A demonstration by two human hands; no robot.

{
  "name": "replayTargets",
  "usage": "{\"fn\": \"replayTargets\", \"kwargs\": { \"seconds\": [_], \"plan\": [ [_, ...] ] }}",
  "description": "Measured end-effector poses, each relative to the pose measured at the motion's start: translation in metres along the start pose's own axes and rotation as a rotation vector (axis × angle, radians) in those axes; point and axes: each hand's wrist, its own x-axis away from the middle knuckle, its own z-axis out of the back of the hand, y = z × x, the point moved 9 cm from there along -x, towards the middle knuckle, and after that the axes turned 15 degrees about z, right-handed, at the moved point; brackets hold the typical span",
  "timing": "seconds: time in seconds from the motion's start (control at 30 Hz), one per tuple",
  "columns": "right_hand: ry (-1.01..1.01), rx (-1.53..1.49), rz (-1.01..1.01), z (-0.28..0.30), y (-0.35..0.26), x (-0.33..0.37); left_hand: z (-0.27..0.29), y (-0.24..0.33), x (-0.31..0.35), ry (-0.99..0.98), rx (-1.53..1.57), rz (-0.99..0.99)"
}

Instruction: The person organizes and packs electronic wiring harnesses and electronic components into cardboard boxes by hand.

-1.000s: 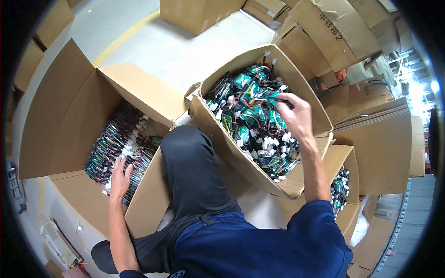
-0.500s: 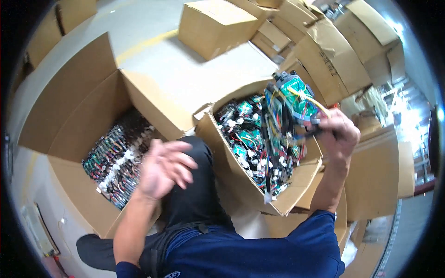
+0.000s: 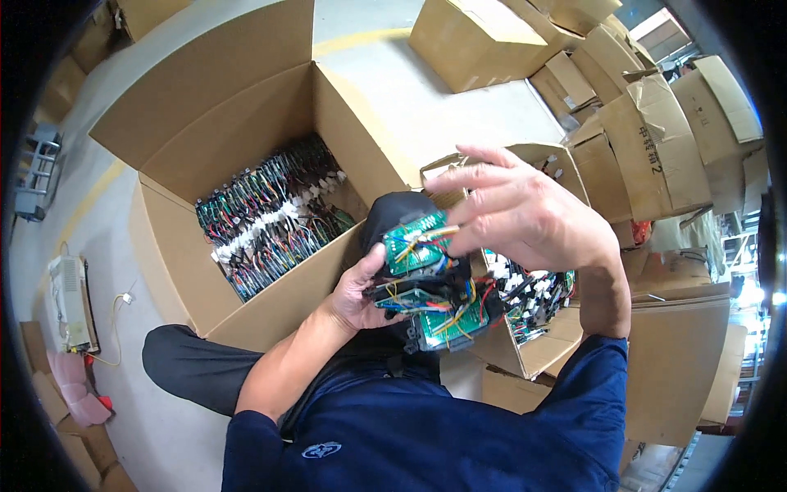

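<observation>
My left hand (image 3: pixel 354 297) is closed round one side of a bundle of green circuit boards (image 3: pixel 416 244) with dark housings and coloured wires, held above my lap. Over the bundle's upper right, my right hand (image 3: pixel 525 209) has its fingers spread, with the lower fingertips at a yellow wire of the top board. Its thumb is hidden. Behind that hand stands a carton (image 3: pixel 534 359) of jumbled wired boards (image 3: pixel 537 299), partly covered. At left, an open carton (image 3: pixel 168 254) contains neat rows of wired boards (image 3: pixel 275 215) with white connectors along the middle.
Closed and torn cartons (image 3: pixel 475 45) stand at the far side, with more stacked at right (image 3: pixel 648 148). A pale device with a cable (image 3: pixel 72 299) lies on the floor at left, near pink wrapping (image 3: pixel 75 389). My dark-clad knee (image 3: pixel 393 217) rises between the two open cartons.
The bundle has come from above the right carton to over my lap. My left hand, free before, now grips it; my right hand has moved left and spread its fingers. The view has shifted.
</observation>
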Motion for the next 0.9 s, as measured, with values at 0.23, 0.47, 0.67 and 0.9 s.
{"fn": "replayTargets", "kwargs": {
  "seconds": [0.23, 0.47, 0.67, 0.9],
  "plan": [
    [1.204, 0.169, -0.698, 0.020, 0.007, 0.093, 0.027, 0.047, 0.034, -0.025, 0.202, -0.311],
    [1.507, -0.792, -0.661, -0.153, 0.044, 0.037, 0.047, 0.067, 0.043, 0.298, -0.025, -0.589],
    [1.706, -0.654, -0.730, -0.159, 0.036, 0.042, 0.020, 0.084, 0.048, 0.358, -0.035, -0.785],
    [1.395, -0.720, -0.692, -0.175, 0.043, 0.003, 0.015, 0.081, 0.070, 0.561, -0.613, -0.759]
  ]
}}
